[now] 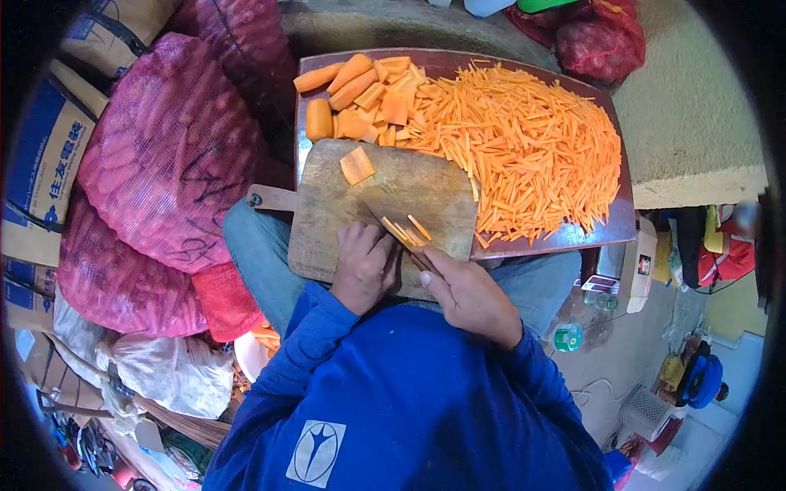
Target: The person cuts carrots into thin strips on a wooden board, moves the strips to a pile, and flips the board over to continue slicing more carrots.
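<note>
A wooden cutting board (pixel 327 204) with a short handle lies across my lap. My right hand (pixel 475 296) is wrapped round the handle of a knife (pixel 420 260), whose blade points up and to the left over the board. Beside the blade my left hand (pixel 365 263) is closed, fingers curled down on the board; what they press on is hidden. A few thin carrot sticks (pixel 418 227) lie along the right side of the blade. A flat carrot slab (pixel 357 166) rests near the board's top edge.
Behind the board, a dark red tabletop (pixel 577 237) bears a large heap of carrot sticks (pixel 532 155) and carrot chunks (pixel 395 106). Pink mesh sacks (pixel 168 155) crowd the left. On the floor at right stands a green-labelled container (pixel 567 337).
</note>
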### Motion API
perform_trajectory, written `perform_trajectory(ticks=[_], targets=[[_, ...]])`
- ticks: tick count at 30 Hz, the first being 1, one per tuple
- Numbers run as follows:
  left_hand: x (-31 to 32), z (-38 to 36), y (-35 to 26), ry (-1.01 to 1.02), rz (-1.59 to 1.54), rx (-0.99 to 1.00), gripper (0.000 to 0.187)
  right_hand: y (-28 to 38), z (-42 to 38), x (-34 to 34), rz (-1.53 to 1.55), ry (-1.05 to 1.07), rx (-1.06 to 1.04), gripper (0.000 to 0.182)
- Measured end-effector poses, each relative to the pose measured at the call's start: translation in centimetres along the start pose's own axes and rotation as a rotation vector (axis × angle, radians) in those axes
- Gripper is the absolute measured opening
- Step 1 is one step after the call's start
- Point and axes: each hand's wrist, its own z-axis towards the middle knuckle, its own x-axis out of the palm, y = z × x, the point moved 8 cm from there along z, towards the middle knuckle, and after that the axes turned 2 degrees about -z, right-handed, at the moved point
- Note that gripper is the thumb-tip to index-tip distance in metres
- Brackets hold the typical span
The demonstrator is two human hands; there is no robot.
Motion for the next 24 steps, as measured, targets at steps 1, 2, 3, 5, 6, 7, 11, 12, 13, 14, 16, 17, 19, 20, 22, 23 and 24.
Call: perform_trajectory(ticks=[1,2,3,5,6,7,11,12,13,14,16,17,19,20,22,23,24], targets=[[0.0,0.2,-0.4,0.015,0.022,0.032,0.03,0.1,0.0,0.0,0.003,-0.003,0.004,0.042],[0.0,0.2,-0.4,0.017,0.019,0.036,0.03,0.3,0.1,-0.1,-0.002,0.004,0.013,0.043],[0.1,0.2,-0.3,0.024,0.02,0.042,0.03,0.4,0.3,-0.1,-0.007,0.011,0.021,0.044],[0.2,0.1,-0.4,0.036,0.019,0.053,0.031,0.6,0.7,0.1,-0.026,0.015,0.01,0.044],[0.3,0.0,-0.3,0.049,0.027,0.041,0.032,0.7,0.9,0.3,-0.042,0.023,-0.005,0.045],[0.4,0.0,-0.2,0.062,0.036,0.031,0.032,0.6,1.1,0.4,-0.041,0.017,-0.004,0.045],[0.2,0.2,-0.4,0.037,0.024,0.038,0.03,0.8,1.2,0.3,-0.037,-0.037,-0.056,0.044],[0.1,0.2,-0.5,0.015,0.015,0.051,0.028,1.0,0.9,-0.1,0.0,-0.075,-0.063,0.043],[0.0,0.1,-0.5,-0.007,0.005,0.06,0.027,1.2,0.7,-0.3,-0.001,-0.068,-0.068,0.043],[0.0,0.0,-0.4,-0.012,0.009,0.053,0.027,1.4,0.4,-1.2,0.063,-0.114,-0.062,0.041],[0.1,0.0,-0.3,0.002,-0.001,0.029,0.021,1.4,-0.1,-2.2,0.126,-0.16,-0.056,0.04],[0.2,0.1,-0.3,0.0,-0.001,0.032,0.021,0.9,-0.2,-2.4,0.157,-0.146,0.001,0.039],[-0.4,0.3,0.5,-0.074,-0.118,-0.075,0.013,0.0,-0.7,-2.5,0.189,-0.141,0.061,0.038],[-0.6,0.5,0.6,-0.072,-0.119,-0.07,0.013,0.1,-1.0,-2.4,0.181,-0.152,0.009,0.037],[-2.5,0.9,2.0,-0.17,-0.222,-0.219,0.009,0.2,-1.6,-2.6,0.176,-0.166,-0.042,0.036],[-3.2,1.0,2.9,-0.229,-0.189,-0.214,0.006,-0.3,-1.7,-1.9,0.175,-0.061,0.026,0.035],[-3.7,1.5,3.5,-0.227,-0.189,-0.212,0.006,-0.9,-1.9,-1.3,0.173,0.044,0.093,0.033]])
